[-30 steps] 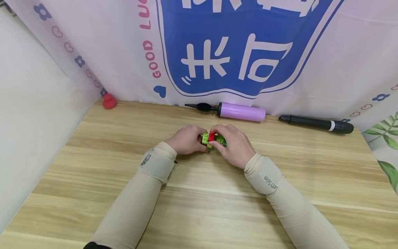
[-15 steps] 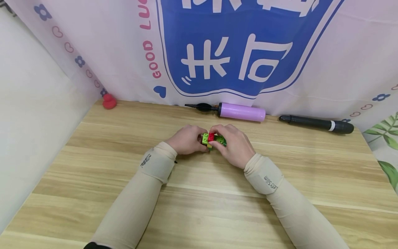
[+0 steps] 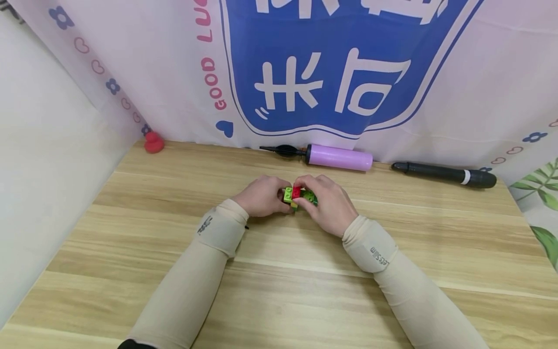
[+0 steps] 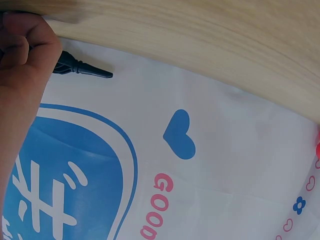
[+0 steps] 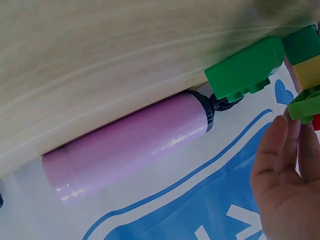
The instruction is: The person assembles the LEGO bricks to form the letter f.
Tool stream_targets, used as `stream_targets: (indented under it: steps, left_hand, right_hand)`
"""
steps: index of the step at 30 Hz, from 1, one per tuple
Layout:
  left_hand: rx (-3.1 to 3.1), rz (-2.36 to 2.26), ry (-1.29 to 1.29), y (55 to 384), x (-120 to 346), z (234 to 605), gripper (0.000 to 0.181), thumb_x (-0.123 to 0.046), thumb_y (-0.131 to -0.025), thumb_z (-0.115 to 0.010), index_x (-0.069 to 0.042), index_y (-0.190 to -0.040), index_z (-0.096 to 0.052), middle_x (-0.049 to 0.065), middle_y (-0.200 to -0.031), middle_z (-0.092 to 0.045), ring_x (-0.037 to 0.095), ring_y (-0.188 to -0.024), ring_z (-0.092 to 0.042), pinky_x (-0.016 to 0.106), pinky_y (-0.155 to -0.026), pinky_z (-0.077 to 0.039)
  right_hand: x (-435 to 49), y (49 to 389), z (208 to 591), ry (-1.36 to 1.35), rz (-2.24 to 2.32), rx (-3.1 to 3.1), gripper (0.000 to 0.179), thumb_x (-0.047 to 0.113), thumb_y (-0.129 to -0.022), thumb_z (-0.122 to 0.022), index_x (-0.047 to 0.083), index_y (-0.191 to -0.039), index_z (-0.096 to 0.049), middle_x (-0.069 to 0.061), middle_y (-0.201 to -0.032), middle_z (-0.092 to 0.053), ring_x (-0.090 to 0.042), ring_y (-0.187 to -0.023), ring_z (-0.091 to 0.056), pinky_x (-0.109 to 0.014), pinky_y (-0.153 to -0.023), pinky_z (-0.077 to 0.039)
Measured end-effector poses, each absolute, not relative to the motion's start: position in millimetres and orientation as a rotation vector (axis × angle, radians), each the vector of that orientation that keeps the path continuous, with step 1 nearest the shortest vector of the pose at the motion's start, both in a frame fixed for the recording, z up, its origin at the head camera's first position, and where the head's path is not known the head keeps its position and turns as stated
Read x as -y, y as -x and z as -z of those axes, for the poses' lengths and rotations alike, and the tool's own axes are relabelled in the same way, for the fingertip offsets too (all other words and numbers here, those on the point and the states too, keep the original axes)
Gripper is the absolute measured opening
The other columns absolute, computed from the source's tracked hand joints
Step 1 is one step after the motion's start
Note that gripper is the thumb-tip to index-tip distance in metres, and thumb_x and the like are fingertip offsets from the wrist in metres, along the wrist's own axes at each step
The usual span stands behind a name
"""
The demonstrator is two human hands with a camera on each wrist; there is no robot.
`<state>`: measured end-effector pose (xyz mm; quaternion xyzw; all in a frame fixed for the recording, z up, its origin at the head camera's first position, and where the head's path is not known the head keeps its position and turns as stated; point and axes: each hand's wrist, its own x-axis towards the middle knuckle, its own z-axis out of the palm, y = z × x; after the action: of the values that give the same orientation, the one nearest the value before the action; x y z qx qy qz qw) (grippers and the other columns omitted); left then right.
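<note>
At the middle of the table, a small build of toy building bricks lies between both hands. A red brick [image 3: 296,192] sits at its top, beside a lime-green brick [image 3: 287,194] with studs. My right hand [image 3: 329,203] pinches the red brick between thumb and fingers. From the other side, my left hand [image 3: 261,196] grips the build's left end, its fingers curled and partly hiding it. The right wrist view shows a yellow brick [image 5: 308,72], a dark green brick [image 5: 302,45] and a longer green piece [image 5: 245,68]. In the left wrist view, the bricks are hidden behind the hand.
Along the table's back edge lie a purple hand pump [image 3: 340,157] with a black nozzle and a black wand-like object [image 3: 444,174] with a white band. A red rounded object [image 3: 153,143] stands at the back left corner. A printed cloth [image 3: 174,77] hangs behind.
</note>
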<state>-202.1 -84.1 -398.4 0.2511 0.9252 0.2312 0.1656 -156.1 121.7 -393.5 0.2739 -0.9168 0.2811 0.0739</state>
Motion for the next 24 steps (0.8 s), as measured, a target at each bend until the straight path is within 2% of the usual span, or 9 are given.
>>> stream_targets:
  steps: [9, 16, 24]
  left_hand:
    - [-2.637, -0.670, -0.722, 200.6, 84.6, 397.9, 0.028, -0.028, -0.090, -0.086, -0.015, -0.112, -0.074, -0.001, -0.077, -0.063, 0.013, -0.069, -0.055, 0.029, -0.068, -0.043]
    - [-2.633, -0.676, -0.714, 200.7, 84.9, 398.2, 0.028, -0.027, -0.091, -0.086, -0.014, -0.112, -0.074, -0.001, -0.077, -0.063, 0.013, -0.070, -0.054, 0.029, -0.068, -0.044]
    - [-2.618, -0.684, -0.709, 200.4, 84.3, 397.4, 0.024, -0.026, -0.091, -0.085, -0.015, -0.109, -0.074, -0.001, -0.076, -0.061, 0.013, -0.069, -0.054, 0.028, -0.067, -0.043]
  right_hand:
    - [-121.1, 156.8, 394.2, -0.842, -0.789, 2.768, 0.036, 0.029, -0.100, -0.076, 0.018, -0.133, -0.067, -0.011, -0.122, -0.075, -0.030, -0.108, -0.071, -0.052, -0.088, -0.060]
    - [-121.9, 157.7, 394.8, -0.873, -0.772, 2.738, 0.025, 0.027, -0.099, -0.077, 0.015, -0.120, -0.069, -0.010, -0.116, -0.077, -0.031, -0.109, -0.072, -0.052, -0.088, -0.060]
    - [-123.5, 159.2, 396.4, -0.890, -0.769, 2.728, 0.023, 0.026, -0.099, -0.076, 0.014, -0.116, -0.068, -0.008, -0.114, -0.077, -0.029, -0.108, -0.072, -0.052, -0.089, -0.059]
